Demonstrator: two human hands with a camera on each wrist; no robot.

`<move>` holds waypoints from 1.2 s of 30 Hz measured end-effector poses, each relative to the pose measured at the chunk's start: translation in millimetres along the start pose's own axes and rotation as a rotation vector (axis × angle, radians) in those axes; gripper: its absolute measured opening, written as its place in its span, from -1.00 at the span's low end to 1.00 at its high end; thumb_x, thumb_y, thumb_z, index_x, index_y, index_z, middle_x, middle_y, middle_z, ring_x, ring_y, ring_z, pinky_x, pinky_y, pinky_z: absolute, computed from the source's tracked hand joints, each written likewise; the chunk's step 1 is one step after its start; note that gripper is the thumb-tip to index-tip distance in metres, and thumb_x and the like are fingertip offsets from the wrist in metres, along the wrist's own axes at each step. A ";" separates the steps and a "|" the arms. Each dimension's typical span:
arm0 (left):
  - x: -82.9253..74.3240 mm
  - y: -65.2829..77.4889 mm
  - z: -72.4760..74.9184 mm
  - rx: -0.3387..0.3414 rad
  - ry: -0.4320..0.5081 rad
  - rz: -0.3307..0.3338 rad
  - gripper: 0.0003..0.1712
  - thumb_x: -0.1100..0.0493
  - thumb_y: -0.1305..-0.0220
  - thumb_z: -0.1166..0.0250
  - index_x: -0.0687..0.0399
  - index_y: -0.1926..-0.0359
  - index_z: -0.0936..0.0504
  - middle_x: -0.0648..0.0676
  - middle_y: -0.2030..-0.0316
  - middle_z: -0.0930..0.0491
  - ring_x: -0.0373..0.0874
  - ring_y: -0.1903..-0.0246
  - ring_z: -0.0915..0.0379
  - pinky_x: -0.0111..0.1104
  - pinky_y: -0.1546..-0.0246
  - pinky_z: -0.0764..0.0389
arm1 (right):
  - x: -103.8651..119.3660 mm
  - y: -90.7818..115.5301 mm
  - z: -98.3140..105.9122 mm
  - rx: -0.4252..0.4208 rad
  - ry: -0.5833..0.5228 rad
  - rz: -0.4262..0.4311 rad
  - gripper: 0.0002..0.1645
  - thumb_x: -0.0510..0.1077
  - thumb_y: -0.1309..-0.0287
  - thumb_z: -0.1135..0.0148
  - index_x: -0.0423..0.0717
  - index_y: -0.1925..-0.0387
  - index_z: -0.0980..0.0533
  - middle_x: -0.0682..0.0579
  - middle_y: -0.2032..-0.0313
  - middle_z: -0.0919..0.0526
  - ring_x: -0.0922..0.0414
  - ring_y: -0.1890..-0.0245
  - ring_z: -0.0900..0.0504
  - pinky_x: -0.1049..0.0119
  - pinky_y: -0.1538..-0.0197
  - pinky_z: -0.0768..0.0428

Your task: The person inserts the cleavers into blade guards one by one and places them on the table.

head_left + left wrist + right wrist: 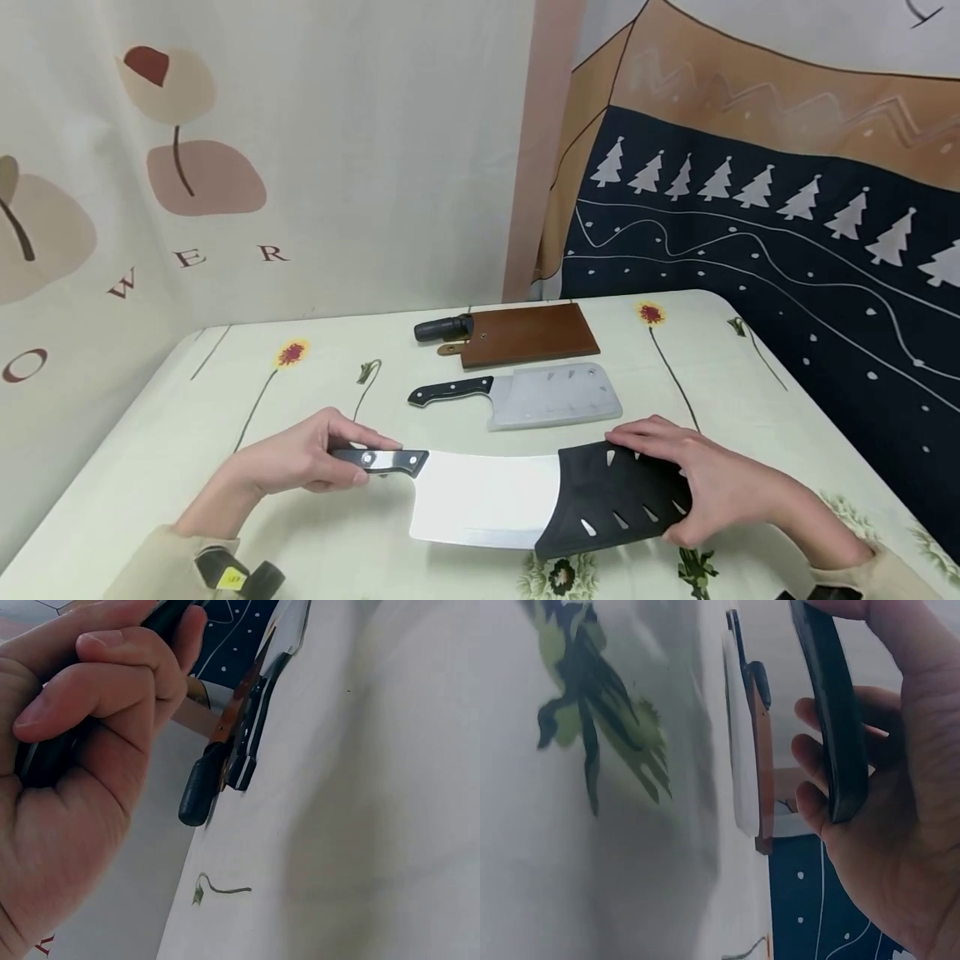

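In the head view, a cleaver point(483, 500) with a shiny broad blade is held above the table, its black riveted handle pointing left. My left hand point(322, 458) grips that handle; in the left wrist view the fingers curl round it. A black blade cover point(600, 500) with slits hides the blade's right end. Its outer end is held by my right hand point(720, 479), thumb below and fingers on top. The right wrist view shows the cover edge-on between thumb and fingers. How far the blade reaches inside is hidden.
Behind lies a second cleaver with a black handle point(453, 389) and a whitish translucent cover point(555, 398). Farther back is a dark-handled knife point(442, 328) in a brown sheath point(532, 335). A flower-patterned cloth point(337, 550) covers the table, and printed curtains point(375, 167) hang behind.
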State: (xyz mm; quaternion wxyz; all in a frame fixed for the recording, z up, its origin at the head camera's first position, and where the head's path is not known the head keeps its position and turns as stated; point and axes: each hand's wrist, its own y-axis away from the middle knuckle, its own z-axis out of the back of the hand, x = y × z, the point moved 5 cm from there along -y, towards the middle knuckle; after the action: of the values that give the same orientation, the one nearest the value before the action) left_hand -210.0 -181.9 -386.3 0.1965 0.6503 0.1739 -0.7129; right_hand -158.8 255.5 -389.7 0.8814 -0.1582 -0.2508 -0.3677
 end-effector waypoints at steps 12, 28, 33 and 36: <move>-2.6 -5.4 -0.6 -0.069 0.008 -0.055 -0.54 0.56 -0.26 -0.23 0.39 -0.18 -0.64 0.23 0.73 -0.13 -0.12 0.77 0.10 -0.45 0.80 0.04 | 5.9 -1.0 7.5 -0.016 0.053 0.013 0.22 -0.03 0.38 -0.67 0.15 -0.47 -0.38 0.21 -0.31 -0.41 0.21 -0.20 -0.40 0.21 -0.02 -0.57; -4.9 -19.3 -19.2 -0.161 0.025 -0.014 -0.55 0.50 -0.28 -0.27 0.35 -0.20 -0.64 -0.02 0.68 -0.28 -0.19 0.73 0.03 -0.37 0.78 0.10 | 2.0 1.4 20.3 -0.101 0.130 0.031 0.32 -0.12 0.62 -0.69 0.12 -0.44 -0.41 0.22 -0.29 -0.45 0.24 -0.20 -0.43 0.22 0.01 -0.57; -0.3 -20.4 -22.5 -0.182 0.030 -0.009 -0.55 0.50 -0.25 -0.29 0.32 -0.18 -0.66 -0.03 0.67 -0.32 -0.19 0.73 0.01 -0.38 0.79 0.08 | 0.5 3.1 20.5 -0.093 0.142 0.014 0.30 -0.10 0.60 -0.69 0.10 -0.43 -0.43 0.19 -0.30 -0.46 0.22 -0.20 -0.44 0.19 0.01 -0.57; 0.8 -20.0 -24.0 -0.190 0.021 -0.013 -0.54 0.50 -0.25 -0.29 0.32 -0.18 -0.66 -0.02 0.68 -0.30 -0.20 0.73 -0.01 -0.39 0.79 0.07 | -0.4 3.7 21.4 -0.091 0.146 0.004 0.29 -0.08 0.59 -0.69 0.11 -0.43 -0.43 0.17 -0.30 -0.47 0.20 -0.20 -0.45 0.17 0.00 -0.57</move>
State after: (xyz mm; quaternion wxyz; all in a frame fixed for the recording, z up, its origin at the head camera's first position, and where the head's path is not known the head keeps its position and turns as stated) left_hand -199.6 -152.6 -389.6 0.2509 0.6353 0.2468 -0.6875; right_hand -163.3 268.1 -372.6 0.8899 -0.1715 -0.1688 -0.3876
